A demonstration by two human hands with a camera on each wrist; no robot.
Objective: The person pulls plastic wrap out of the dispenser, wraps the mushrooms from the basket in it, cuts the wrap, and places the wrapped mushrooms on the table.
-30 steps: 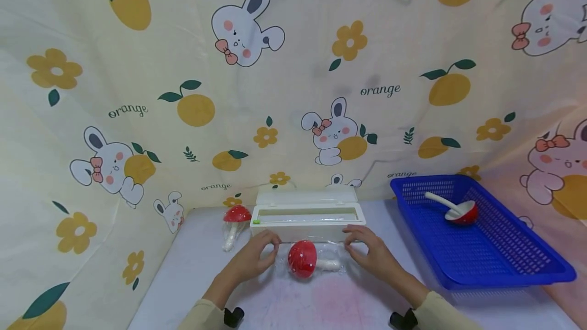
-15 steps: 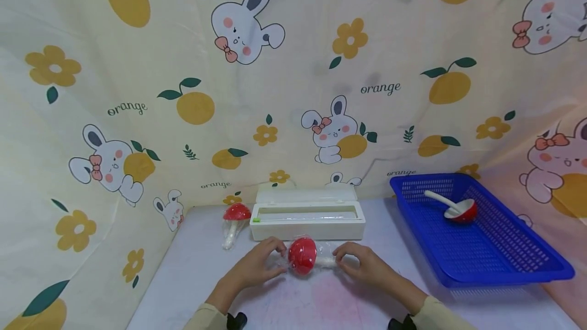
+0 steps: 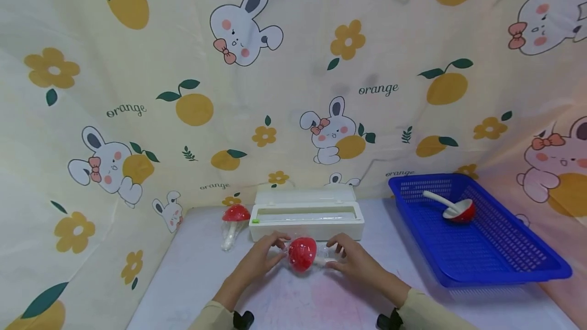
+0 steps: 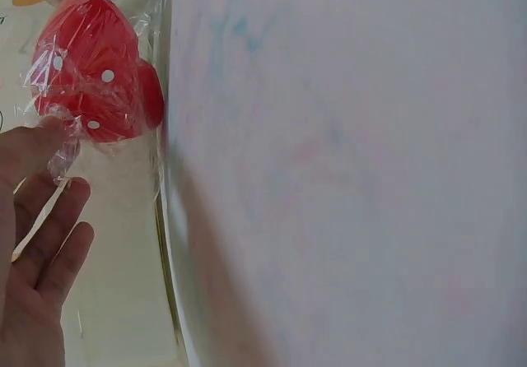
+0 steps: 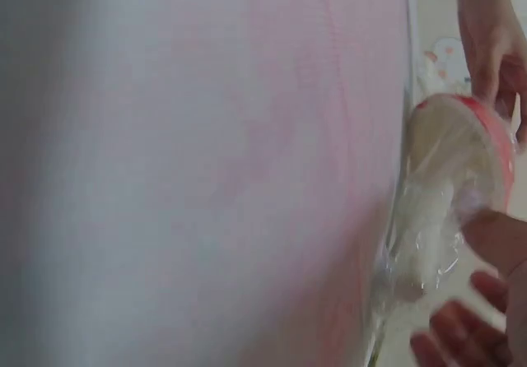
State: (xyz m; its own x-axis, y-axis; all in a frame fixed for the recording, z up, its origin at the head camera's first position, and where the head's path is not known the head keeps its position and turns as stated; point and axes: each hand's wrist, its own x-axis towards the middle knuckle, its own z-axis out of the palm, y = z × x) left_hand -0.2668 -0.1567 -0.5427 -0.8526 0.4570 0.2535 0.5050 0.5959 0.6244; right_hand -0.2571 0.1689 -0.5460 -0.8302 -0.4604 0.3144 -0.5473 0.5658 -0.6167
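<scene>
A red toy mushroom (image 3: pixel 302 254) with white dots, loosely covered in clear plastic wrap, lies on its side in the middle of the table, its pale stem pointing right. At the cap end, my left hand (image 3: pixel 259 257) pinches a gathered tail of the plastic wrap (image 4: pixel 62 160) between thumb and fingers. On the stem side is my right hand (image 3: pixel 356 263), its thumb on the wrapped stem (image 5: pixel 422 223) and its other fingers spread loosely apart from it. Just behind stands a white wrap dispenser (image 3: pixel 307 231) with its lid raised.
A second wrapped mushroom (image 3: pixel 236 214) lies left of the dispenser. To the right stands a blue plastic basket (image 3: pixel 500 283) holding a mushroom without visible wrap (image 3: pixel 464 211). A printed cloth (image 3: pixel 284 85) hangs behind the white table (image 3: pixel 183 269).
Both hands have come inward from the spread film's far edge to the mushroom's ends, and the wrap now lies bunched closer around it. The right fingers have opened from their earlier pinch.
</scene>
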